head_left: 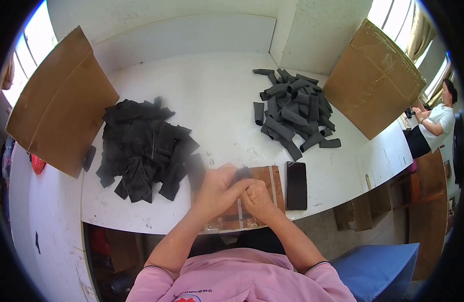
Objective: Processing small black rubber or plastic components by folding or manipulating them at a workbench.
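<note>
My left hand (217, 189) and my right hand (257, 197) meet above a brown cardboard pad (275, 187) with strips of tape, at the table's front edge. Both are closed around a dark fabric piece (242, 174), most of it hidden by the fingers. A blurred dark patch shows beside my left hand; I cannot tell if it belongs to the held piece. To the left lies a heap of flat black fabric pieces (144, 146). Farther off on the right, dark grey fabric tubes (295, 108) lie in a loose pile.
A black phone (296, 186) lies right of the pad. Cardboard panels stand at the left (66, 100) and right (373, 78) of the white table (202, 90). A blue object (378, 267) is at lower right. Another person (438, 121) stands at far right.
</note>
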Available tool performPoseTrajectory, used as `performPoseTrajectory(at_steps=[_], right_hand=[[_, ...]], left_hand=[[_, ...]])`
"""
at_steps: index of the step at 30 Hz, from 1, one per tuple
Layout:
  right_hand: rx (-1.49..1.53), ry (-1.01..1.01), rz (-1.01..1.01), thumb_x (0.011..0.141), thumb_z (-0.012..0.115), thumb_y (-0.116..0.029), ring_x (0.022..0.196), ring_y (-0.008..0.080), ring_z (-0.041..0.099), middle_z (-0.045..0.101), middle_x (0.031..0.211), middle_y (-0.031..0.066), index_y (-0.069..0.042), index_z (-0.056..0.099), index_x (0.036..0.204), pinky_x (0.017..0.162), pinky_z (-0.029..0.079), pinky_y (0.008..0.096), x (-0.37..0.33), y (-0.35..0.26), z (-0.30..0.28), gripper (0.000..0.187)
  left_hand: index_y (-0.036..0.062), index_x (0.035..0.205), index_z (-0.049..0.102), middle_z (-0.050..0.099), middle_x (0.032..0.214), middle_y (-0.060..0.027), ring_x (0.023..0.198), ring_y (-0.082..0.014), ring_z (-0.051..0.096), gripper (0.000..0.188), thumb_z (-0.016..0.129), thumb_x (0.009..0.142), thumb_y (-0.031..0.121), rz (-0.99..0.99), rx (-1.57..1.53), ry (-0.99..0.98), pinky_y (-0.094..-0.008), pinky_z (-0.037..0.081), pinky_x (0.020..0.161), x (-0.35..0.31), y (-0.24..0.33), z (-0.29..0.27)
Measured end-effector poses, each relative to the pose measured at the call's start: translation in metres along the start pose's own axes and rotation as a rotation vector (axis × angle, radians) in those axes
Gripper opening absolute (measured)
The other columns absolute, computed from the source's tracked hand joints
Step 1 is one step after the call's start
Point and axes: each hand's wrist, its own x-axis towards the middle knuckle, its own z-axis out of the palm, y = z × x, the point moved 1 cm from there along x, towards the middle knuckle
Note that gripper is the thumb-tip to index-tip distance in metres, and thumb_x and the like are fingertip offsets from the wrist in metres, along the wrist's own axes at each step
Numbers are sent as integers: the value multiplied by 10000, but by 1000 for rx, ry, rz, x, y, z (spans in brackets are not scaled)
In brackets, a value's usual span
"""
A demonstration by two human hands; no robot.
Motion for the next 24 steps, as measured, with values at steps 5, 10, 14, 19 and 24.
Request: performPoseTrajectory(at_steps=[5,10,14,19,24], right_hand=[[71,-43,83,789,535,-215,638,309,542,557,681,107,-56,554,784,545,420,381,2,-23,-10,161],[-273,-8,-133,772,584,-167,646,312,553,548,729,149,1,550,783,535,436,350,8,-39,-24,172],[-144,65,-103,766,575,-184,616,261,522,537,664,70,-85,562,786,513,413,364,2,-21,-6,102],[-126,121,-123,731,601,-189,579,262,513,532,656,74,-68,557,813,503,407,372,-6,-12,3,153],[-245,36,-171,744,600,-173,634,299,549,555,739,121,-28,564,804,539,435,369,4,-39,-19,161]], left_hand=[[-32,810,573,583,734,-31,682,-64,532,120,600,790,84,165,-313,198,-205,454,632,-9,30,3],[-35,799,577,599,746,-50,661,-75,539,146,602,792,109,241,-371,180,-202,449,605,-7,29,-4],[-34,760,584,610,754,-62,643,-77,535,168,595,794,130,262,-80,68,-195,427,566,-4,22,-8],[-15,872,599,598,773,-84,689,-122,558,154,524,816,107,208,-174,78,-225,426,624,-10,20,0],[-54,985,545,605,876,-147,781,-159,577,335,474,876,254,194,-641,202,-258,457,713,-20,14,10]])
